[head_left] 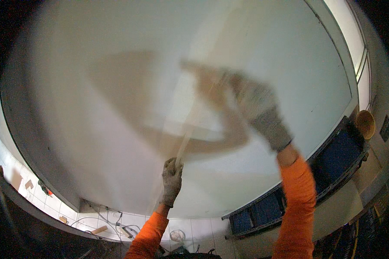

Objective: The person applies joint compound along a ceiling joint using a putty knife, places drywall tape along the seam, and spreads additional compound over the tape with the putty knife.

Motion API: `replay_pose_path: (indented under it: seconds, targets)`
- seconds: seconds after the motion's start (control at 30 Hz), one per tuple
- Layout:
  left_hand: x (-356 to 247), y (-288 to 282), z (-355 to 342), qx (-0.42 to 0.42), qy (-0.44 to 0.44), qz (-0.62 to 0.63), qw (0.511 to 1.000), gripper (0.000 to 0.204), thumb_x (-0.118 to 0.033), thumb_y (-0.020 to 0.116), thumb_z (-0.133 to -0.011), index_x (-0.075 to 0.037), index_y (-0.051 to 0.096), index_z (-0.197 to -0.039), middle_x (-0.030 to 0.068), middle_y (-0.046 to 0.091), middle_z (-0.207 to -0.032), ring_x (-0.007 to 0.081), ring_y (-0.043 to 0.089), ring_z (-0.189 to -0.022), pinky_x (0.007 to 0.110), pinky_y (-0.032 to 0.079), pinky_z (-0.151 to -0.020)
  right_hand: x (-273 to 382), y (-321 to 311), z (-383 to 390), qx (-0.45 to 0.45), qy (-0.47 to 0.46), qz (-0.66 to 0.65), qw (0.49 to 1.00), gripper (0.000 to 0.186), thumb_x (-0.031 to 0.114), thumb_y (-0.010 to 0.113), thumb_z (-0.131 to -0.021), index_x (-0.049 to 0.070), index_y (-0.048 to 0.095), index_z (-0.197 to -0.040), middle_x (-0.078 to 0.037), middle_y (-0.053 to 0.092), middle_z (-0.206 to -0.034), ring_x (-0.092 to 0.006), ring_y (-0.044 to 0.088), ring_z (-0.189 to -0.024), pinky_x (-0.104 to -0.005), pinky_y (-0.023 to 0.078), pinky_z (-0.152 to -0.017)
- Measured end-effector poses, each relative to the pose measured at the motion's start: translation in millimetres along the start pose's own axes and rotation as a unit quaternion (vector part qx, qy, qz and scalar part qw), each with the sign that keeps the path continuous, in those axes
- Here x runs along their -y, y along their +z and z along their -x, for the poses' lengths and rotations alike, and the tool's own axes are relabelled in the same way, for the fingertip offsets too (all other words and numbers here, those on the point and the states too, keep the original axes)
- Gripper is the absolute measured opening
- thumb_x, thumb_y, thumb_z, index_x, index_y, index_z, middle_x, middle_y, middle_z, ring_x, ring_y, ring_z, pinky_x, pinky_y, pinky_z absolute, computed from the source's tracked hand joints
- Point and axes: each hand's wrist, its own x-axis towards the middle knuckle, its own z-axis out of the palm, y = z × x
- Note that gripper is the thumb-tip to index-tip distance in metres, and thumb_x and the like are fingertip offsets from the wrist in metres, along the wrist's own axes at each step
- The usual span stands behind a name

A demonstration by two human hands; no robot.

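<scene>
A large pale wall panel (pixel 116 181) fills most of the view, with a lighter band running up it. My left hand (pixel 172 181), in a grey knit glove, is closed on a narrow pale strip (pixel 185 142). The strip runs up from my fingers across the panel. Higher up and to the right is my right hand (pixel 255 101), also gloved, close to the panel. Motion smears its fingers, and whatever may be in them cannot be made out. Broad brown shadows (pixel 129 77) lie over the panel around both hands.
A dark blue ladder-like frame (pixel 263 213) lies along the lower right. Beyond it hangs a round yellowish object (pixel 365 124). On the white tiled floor (pixel 199 226) are cables (pixel 112 222), a wooden piece (pixel 99 230) and a round clear container (pixel 177 235).
</scene>
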Motion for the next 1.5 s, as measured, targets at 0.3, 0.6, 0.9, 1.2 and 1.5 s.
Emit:
replay_pose_path:
  seconds: [0.3,0.6,0.9,1.2,1.5]
  targets:
    - [6.9,22.2,1.0,-0.001,0.027,-0.011,1.000,0.029,-0.017,0.066,-0.098,0.000,0.066,-0.122,0.0170,0.064,-0.119,0.0292,0.060,-0.111,0.040,0.050,-0.095,-166.7,12.0,-171.6,0.149,0.229,0.154,0.949,0.029,0.023,0.052,-0.099,0.012,0.072,-0.117,-0.012,0.075,-0.108,-0.0298,0.071,-0.102,-0.0443,0.055,-0.092]
    - [4.7,7.6,-10.9,0.003,0.038,-0.035,0.999,0.031,-0.017,0.068,-0.097,0.000,0.066,-0.123,0.0190,0.063,-0.121,0.0320,0.060,-0.112,0.041,0.050,-0.096,72.5,71.8,5.4,0.008,-0.017,0.055,0.998,0.047,0.029,0.057,-0.095,0.000,0.054,-0.132,-0.022,0.063,-0.123,-0.0382,0.066,-0.106,-0.0476,0.056,-0.079]
    - [7.0,-12.9,-12.6,-0.002,0.067,-0.101,0.993,0.030,-0.021,0.065,-0.098,0.000,0.067,-0.119,0.0209,0.063,-0.122,0.0355,0.060,-0.111,0.044,0.050,-0.095,15.1,3.5,-31.0,0.002,-0.021,-0.155,0.988,0.035,0.023,0.058,-0.096,0.006,0.060,-0.127,-0.011,0.066,-0.095,-0.0270,0.067,-0.080,-0.0448,0.054,-0.065]
    - [8.9,2.3,-5.8,-0.001,0.040,-0.088,0.995,0.031,-0.022,0.065,-0.099,0.000,0.066,-0.121,0.0217,0.063,-0.122,0.0366,0.061,-0.111,0.046,0.052,-0.093,-302.2,30.1,-224.1,-0.207,0.033,0.184,0.960,0.027,0.026,0.054,-0.098,0.013,0.071,-0.115,-0.013,0.074,-0.104,-0.0300,0.071,-0.099,-0.0447,0.056,-0.085]
    - [-15.4,56.7,-15.3,0.005,0.037,-0.090,0.995,0.032,-0.018,0.065,-0.099,-0.001,0.064,-0.126,0.0207,0.061,-0.124,0.0339,0.063,-0.107,0.042,0.053,-0.090,-303.3,64.2,-197.8,-0.087,0.097,0.173,0.976,0.029,0.017,0.052,-0.093,0.012,0.072,-0.113,-0.016,0.074,-0.108,-0.0337,0.071,-0.101,-0.0471,0.056,-0.090]
